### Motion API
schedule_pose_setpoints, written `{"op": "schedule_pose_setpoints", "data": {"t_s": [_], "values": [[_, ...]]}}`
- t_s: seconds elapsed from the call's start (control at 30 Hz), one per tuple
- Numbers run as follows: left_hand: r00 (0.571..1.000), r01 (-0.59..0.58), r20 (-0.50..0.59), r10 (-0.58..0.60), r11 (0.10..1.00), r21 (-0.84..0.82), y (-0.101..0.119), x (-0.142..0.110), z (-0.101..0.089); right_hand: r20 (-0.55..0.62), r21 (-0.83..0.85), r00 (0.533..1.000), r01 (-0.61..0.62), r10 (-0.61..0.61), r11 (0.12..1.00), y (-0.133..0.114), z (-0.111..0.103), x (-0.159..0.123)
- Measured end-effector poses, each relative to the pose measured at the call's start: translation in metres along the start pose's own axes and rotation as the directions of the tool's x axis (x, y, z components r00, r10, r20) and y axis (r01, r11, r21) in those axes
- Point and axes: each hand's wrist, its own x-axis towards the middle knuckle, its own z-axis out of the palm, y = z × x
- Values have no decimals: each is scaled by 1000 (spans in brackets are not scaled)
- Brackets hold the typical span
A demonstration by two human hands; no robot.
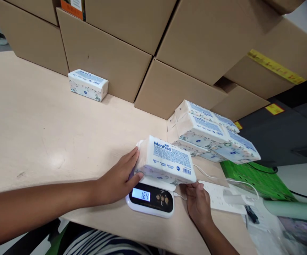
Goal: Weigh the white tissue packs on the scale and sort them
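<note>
A white tissue pack [166, 161] with blue "Manhua" print rests on a small white kitchen scale [150, 199] whose lit display reads 164. My left hand [118, 179] grips the pack's left end, thumb underneath and fingers along the side. At the pack's right lower corner my right hand [197, 202] holds it with fingers tucked under the edge.
Several more tissue packs [209, 132] are piled just behind the scale, and a single pack [88, 84] lies at the back left. Large cardboard boxes [111, 60] line the far side of the beige table [36, 124]. A white cable, papers and a green mat [257, 179] lie to the right.
</note>
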Motion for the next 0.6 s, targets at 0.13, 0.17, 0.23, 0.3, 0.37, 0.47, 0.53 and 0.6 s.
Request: {"op": "schedule_pose_setpoints", "data": {"t_s": [0.13, 0.17, 0.23, 0.3, 0.37, 0.47, 0.53, 0.6], "values": [[999, -48, 6, 47, 997, 66, -5, -1, 0, 24, 8, 1000, -9, 9, 1000, -3, 4, -1], [999, -54, 11, 53, 996, 73, -5, -1, 0, 32, 12, 999, -16, 16, 1000, -4, 4, -2], [998, -56, 27, 54, 995, 82, -4, -2, -1, 46, 12, 999, -27, 27, 1000, -5, 5, -2], [998, -48, 48, 44, 995, 83, -3, -2, -2, 52, 5, 998, -35, 35, 999, -6, 5, -2], [997, -40, 68, 34, 996, 82, -1, -1, -4, 46, 5, 998, -39, 39, 999, -6, 4, -2], [997, -31, 76, 25, 997, 77, -1, 0, -4, 55, 16, 998, -34, 33, 999, -6, 4, -2], [997, -22, 69, 18, 998, 59, -2, 0, -3, 76, 21, 997, -18, 16, 1000, -6, 3, -2], [1000, -12, 4, 12, 1000, -1, -2, 0, -1, 97, 22, 995, 2, -4, 1000, -7, 4, -2]]}}
